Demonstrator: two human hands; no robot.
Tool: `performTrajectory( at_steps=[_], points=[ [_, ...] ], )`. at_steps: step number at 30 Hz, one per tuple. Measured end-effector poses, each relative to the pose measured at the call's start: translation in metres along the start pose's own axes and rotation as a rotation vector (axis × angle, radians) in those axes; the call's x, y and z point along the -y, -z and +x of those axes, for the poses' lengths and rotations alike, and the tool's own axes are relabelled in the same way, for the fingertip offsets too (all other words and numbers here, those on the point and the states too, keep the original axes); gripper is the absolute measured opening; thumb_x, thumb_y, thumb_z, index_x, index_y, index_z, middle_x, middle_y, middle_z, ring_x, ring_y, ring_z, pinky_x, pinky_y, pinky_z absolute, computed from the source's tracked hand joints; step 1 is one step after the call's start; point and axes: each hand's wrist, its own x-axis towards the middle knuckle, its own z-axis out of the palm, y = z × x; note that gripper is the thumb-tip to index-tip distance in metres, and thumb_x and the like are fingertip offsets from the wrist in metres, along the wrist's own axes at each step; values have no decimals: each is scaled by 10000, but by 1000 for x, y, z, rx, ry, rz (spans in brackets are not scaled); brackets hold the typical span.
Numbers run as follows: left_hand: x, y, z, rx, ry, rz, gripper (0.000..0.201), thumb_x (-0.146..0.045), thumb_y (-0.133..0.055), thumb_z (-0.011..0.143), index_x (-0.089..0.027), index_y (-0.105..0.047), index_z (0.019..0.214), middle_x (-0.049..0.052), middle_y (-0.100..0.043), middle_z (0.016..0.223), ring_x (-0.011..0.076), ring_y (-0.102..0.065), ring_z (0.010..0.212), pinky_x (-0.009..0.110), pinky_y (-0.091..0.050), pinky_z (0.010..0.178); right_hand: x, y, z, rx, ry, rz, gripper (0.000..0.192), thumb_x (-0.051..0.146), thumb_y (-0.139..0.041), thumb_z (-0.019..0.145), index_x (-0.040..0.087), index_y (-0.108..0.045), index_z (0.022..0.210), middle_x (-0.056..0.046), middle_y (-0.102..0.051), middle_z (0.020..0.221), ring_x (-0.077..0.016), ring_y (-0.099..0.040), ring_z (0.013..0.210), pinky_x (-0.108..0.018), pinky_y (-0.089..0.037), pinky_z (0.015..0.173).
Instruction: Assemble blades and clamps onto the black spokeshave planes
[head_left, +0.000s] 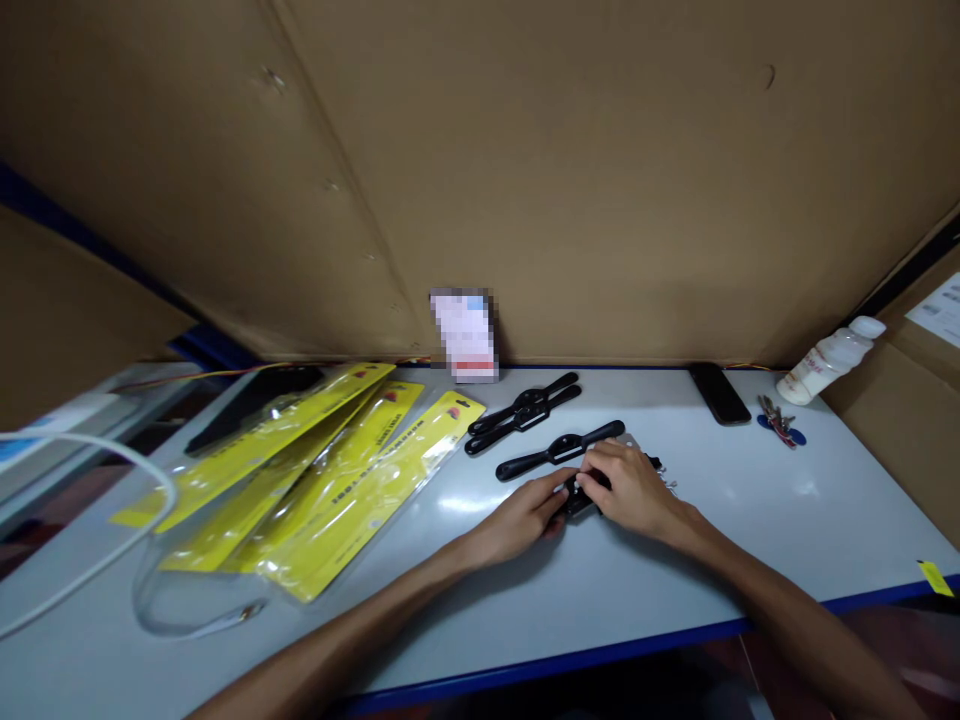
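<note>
My left hand (pixel 525 515) and my right hand (pixel 626 485) meet at the middle of the white table (pixel 637 590). Both grip a small black tool part (pixel 579 497) lying on the tabletop, mostly hidden under my fingers. Just behind my hands lies a black double-handled wrench (pixel 559 450). Two more black wrenches (pixel 523 408) lie side by side further back.
Several yellow plastic packages (pixel 337 470) fan out on the left, over a clear plastic bag (pixel 195 600). A black phone (pixel 718 392), keys (pixel 778 422) and a white bottle (pixel 829 358) lie at the back right. Cardboard walls (pixel 525 170) enclose the table.
</note>
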Motion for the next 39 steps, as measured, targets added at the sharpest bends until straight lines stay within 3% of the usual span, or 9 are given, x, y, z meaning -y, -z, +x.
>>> performTrajectory(
  at_steps=[6, 8, 11, 14, 20, 23, 27, 35, 39],
  points=[
    [-1, 0, -1, -17, 2, -9, 443, -442, -401, 966, -134, -563, 1241, -60, -452, 573, 137, -384, 532, 255, -328, 548, -2, 10, -3, 85, 114, -71, 93, 167, -657, 904, 193, -672, 992, -39, -667, 930, -201, -580, 894, -313, -427, 757],
    [-1, -1, 0, -14, -6, -3, 402, -443, -405, 965, -146, -579, 1172, -57, -457, 588, 133, -388, 536, 250, -324, 536, -2, 9, -4, 92, 154, -122, 41, 215, -655, 923, 180, -670, 938, -51, -659, 921, -210, -575, 899, -319, -430, 750],
    [1, -1, 1, -17, -6, 4, 357, -448, -401, 965, -160, -572, 1085, -57, -460, 598, 127, -380, 534, 244, -318, 523, -1, 2, -4, 65, 176, -188, 136, 221, -614, 947, 173, -658, 829, -59, -643, 872, -206, -560, 847, -320, -426, 725],
    [2, -2, 2, -9, 1, -6, 336, -452, -392, 969, -167, -563, 1026, -58, -465, 583, 124, -379, 522, 244, -315, 516, 1, -3, -4, 41, 202, -199, 123, 195, -606, 935, 177, -682, 841, -53, -632, 825, -201, -545, 810, -311, -408, 686],
    [-5, -1, 0, -19, 18, -64, 378, -461, -434, 953, -164, -584, 1131, -67, -450, 566, 122, -367, 501, 245, -308, 503, -4, 6, -4, 34, 186, -4, 243, 208, -607, 947, 184, -713, 729, -6, -571, 707, -140, -512, 687, -275, -377, 655],
    [-6, -1, 0, -2, 4, -83, 387, -458, -448, 949, -158, -596, 1144, -63, -451, 581, 123, -376, 515, 245, -317, 513, -4, 8, -4, 56, 187, 61, 208, 216, -601, 960, 211, -755, 820, 7, -557, 705, -128, -505, 666, -261, -367, 644],
    [-3, -1, 1, 1, 0, -82, 422, -422, -420, 962, -139, -577, 1232, -62, -449, 581, 128, -375, 518, 254, -325, 532, -5, 6, -4, 12, 141, -4, 210, 216, -558, 981, 202, -757, 918, -12, -592, 743, -152, -538, 711, -279, -387, 677],
    [0, -1, 2, 1, 1, -65, 424, -403, -416, 956, -142, -586, 1243, -50, -462, 590, 145, -413, 547, 259, -338, 552, -6, 9, -4, 80, 161, 30, 228, 163, -614, 915, 190, -716, 713, 8, -589, 676, -123, -532, 630, -256, -376, 627],
    [-1, 0, 2, 4, -5, -58, 410, -400, -419, 957, -142, -597, 1221, -52, -455, 583, 139, -395, 536, 251, -329, 534, -3, 9, -5, 68, 176, 3, 278, 215, -564, 974, 190, -730, 752, 4, -582, 672, -124, -524, 635, -256, -356, 621]
  ],
)
